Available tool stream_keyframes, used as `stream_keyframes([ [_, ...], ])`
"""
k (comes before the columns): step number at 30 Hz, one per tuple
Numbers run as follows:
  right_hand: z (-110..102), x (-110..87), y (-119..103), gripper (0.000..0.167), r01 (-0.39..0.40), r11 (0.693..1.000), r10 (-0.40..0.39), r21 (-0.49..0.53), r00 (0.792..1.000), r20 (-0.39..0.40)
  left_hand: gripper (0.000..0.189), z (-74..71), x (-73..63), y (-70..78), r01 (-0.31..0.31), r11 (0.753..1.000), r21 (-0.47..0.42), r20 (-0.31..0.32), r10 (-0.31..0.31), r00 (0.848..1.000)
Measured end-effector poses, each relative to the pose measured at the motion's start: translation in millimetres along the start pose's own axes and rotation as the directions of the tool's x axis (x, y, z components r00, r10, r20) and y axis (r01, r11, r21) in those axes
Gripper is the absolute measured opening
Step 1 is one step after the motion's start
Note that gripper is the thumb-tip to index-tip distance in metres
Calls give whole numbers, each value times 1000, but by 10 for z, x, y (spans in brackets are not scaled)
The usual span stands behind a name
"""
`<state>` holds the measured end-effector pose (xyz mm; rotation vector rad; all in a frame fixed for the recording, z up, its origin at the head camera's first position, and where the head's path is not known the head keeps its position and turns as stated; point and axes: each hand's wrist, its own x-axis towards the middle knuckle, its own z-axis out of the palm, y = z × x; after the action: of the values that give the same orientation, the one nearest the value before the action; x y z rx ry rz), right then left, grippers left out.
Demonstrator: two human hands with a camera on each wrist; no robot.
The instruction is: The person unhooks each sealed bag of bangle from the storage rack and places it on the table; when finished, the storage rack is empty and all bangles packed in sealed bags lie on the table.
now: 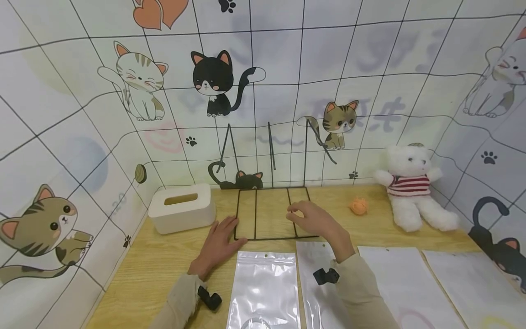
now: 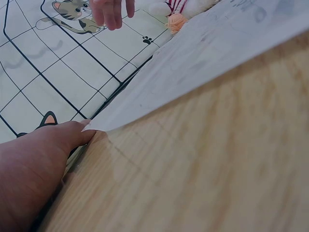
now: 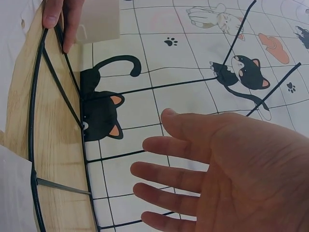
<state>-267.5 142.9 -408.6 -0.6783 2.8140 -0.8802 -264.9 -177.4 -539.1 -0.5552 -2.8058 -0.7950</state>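
Observation:
A black wire rack [image 1: 255,214] stands on the wooden tabletop, its flat base frame down and several thin prongs pointing up before the wall. My left hand [image 1: 217,244] rests at the rack's left end. Its fingers are spread and touch the frame, as the right wrist view also shows. Over the right part of the rack hovers my right hand [image 1: 316,221]. In the right wrist view this hand [image 3: 231,164] has its fingers apart and slightly bent, with nothing between them. Below the rack lies a glossy white zip pouch [image 1: 265,283], close to the left thumb.
More white pouches [image 1: 394,274] lie in a row along the front right, one partly under the right forearm. A white tissue box [image 1: 185,217] stands at the left. An orange yarn ball [image 1: 359,206] and a white teddy bear [image 1: 411,187] sit at the right, near the cat-patterned wall.

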Motion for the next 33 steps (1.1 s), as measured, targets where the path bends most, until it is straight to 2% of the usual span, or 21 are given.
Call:
stream_keyframes([
  [12,4,-13,31,48,-10,1000,11,19,1000,-17,77,23,-7,-31,13,1000,2,30,-13,999],
  [19,-12,-23,-19,46,35,999,-34,23,999,-39,77,4,11,-12,0,1000,11,5,-1,1000],
  [23,-28,-32,-50,52,29,999,-27,42,998,-54,76,21,33,9,11,1000,9,21,-11,1000],
  [28,-21,-24,-91,64,31,995,-24,91,997,-79,71,8,73,81,21,999,-44,28,-20,999],
  [33,-51,-1,-164,68,70,995,-59,72,988,-141,68,-38,186,94,14,996,-86,6,-14,1000],
])
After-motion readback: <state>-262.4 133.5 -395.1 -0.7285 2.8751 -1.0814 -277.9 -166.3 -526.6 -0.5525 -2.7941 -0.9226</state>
